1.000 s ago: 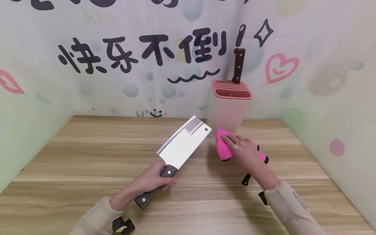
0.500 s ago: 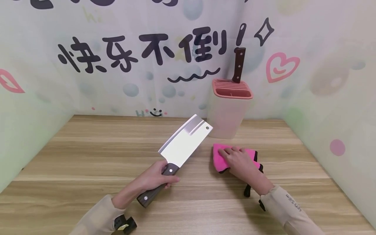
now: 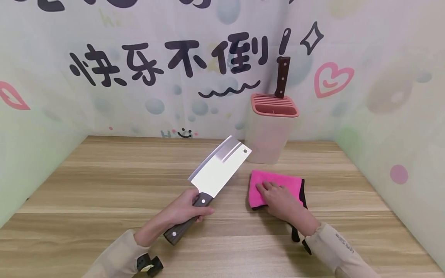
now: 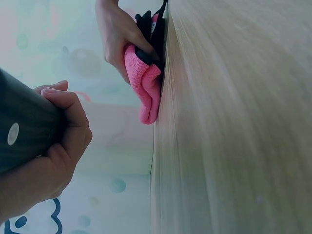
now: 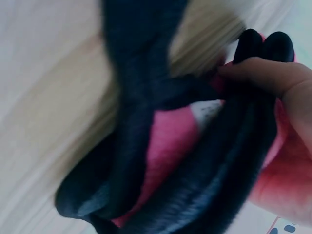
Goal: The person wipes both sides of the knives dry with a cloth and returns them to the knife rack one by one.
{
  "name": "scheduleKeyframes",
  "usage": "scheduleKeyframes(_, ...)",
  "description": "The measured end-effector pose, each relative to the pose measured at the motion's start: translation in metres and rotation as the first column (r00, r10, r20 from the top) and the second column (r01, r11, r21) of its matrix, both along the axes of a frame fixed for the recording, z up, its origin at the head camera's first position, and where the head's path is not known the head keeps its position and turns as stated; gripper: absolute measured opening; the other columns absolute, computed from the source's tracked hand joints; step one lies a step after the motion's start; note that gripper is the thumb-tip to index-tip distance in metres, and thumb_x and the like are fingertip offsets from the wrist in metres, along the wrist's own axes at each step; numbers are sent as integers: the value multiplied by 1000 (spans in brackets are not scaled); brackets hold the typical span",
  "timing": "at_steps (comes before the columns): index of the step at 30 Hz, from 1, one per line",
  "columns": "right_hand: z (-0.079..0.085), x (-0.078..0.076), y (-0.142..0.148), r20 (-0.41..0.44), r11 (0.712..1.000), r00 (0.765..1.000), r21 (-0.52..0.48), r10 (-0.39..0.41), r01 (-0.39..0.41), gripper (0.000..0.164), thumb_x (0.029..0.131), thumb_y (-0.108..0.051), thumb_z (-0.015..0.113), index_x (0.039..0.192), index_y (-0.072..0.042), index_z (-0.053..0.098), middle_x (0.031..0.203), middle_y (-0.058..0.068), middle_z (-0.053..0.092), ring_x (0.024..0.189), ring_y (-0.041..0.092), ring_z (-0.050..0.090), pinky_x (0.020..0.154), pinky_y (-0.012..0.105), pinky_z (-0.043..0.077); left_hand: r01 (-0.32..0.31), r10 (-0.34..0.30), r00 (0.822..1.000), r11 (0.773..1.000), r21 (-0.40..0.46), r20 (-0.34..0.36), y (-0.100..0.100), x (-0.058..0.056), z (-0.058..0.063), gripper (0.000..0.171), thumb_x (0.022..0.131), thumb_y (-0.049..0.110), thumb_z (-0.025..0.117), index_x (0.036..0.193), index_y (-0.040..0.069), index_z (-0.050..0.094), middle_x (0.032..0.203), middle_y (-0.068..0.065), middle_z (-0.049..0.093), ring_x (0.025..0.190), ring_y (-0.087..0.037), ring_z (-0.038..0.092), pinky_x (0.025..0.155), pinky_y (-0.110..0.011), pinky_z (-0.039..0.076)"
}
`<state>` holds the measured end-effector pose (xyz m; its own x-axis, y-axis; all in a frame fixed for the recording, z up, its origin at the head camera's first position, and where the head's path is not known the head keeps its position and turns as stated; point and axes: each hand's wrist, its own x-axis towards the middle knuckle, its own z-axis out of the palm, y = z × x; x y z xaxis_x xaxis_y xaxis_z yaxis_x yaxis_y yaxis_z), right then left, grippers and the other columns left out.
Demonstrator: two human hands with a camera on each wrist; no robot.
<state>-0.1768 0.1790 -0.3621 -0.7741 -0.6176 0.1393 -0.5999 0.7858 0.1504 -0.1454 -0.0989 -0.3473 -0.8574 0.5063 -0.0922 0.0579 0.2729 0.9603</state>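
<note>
My left hand [image 3: 184, 208] grips the dark handle of a cleaver [image 3: 222, 166] in the head view. The wide, shiny blade points up and to the right, towards the knife block. In the left wrist view, fingers curl round the handle [image 4: 24, 122]. My right hand [image 3: 279, 199] holds a folded pink cloth [image 3: 257, 193] with black edging, close to the tabletop. From the right wrist, the thumb [image 5: 258, 73] shows pinching the black-edged folds, with a black loop hanging out. The left wrist view shows the cloth [image 4: 146, 92] bunched under the right hand.
A white knife block [image 3: 265, 139] with a pink slotted top stands at the back, against the wall. One brown-handled knife [image 3: 282, 77] is upright in it. The wood-grain table [image 3: 121, 181] is bordered by printed fabric walls at the back and sides.
My right hand has brought the pink cloth from in front of the knife block towards me and down near the table, where it looks flatter. The cleaver has hardly moved.
</note>
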Motion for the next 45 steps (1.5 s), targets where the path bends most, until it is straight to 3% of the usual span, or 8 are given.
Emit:
scheduleKeyframes(7,7,8,0,111,999,994,-47,12,-7,67,72,-34,71,118,8,49,115,28,51,104,40,51,80,50,46,4,-4,1000,1000,12,-5,1,3,1,23,79,10,65,79,0,45,53,1,50,46,-8,46,45,-18,38)
scheduleKeyframes(12,17,9,-11,-44,964,980,-174,196,-201,60,75,-35,68,114,7,53,109,19,57,97,29,58,81,38,49,16,-16,1000,1000,8,-17,2,1,0,21,80,10,64,78,0,45,53,1,50,46,-7,46,45,-17,37)
scheduleKeyframes(14,21,10,-20,-179,926,940,-199,289,-322,51,75,-27,70,114,3,55,107,15,59,95,25,59,80,34,49,19,-19,1000,1000,10,-20,3,1,1,21,81,10,63,78,0,45,53,1,50,46,-6,46,44,-17,37)
scheduleKeyframes(17,25,12,-35,-373,870,841,-147,392,-471,47,74,-19,70,114,-1,55,109,10,59,97,21,58,83,31,48,30,-30,999,999,19,-21,6,1,2,20,82,10,62,79,0,45,54,1,51,46,-7,46,45,-17,38)
scheduleKeyframes(21,23,15,-52,-507,839,726,-13,463,-544,37,85,-19,54,118,-2,52,116,10,55,104,21,54,88,30,44,66,-65,997,997,29,-36,10,2,4,17,84,10,59,82,-1,46,55,0,51,47,-9,48,45,-18,39)
scheduleKeyframes(26,20,18,-67,-561,836,667,87,490,-541,34,95,-9,30,120,-1,51,122,10,53,111,20,50,91,30,42,120,-117,988,993,21,-100,17,4,7,14,85,9,56,86,-1,48,54,0,49,45,-10,48,44,-21,42)
scheduleKeyframes(33,21,17,-76,-632,837,592,175,500,-519,33,91,-6,33,115,-2,56,118,9,55,110,18,51,88,30,43,142,-139,980,990,17,-140,22,9,13,13,85,9,54,90,-1,48,57,0,50,41,-10,47,41,-24,42)
scheduleKeyframes(45,20,13,-80,-691,819,592,1,416,-574,33,96,-2,28,101,2,61,103,12,62,98,21,59,87,29,46,245,-251,967,964,108,48,22,7,27,28,93,17,42,78,-6,49,60,-3,53,43,-8,48,42,-20,44)
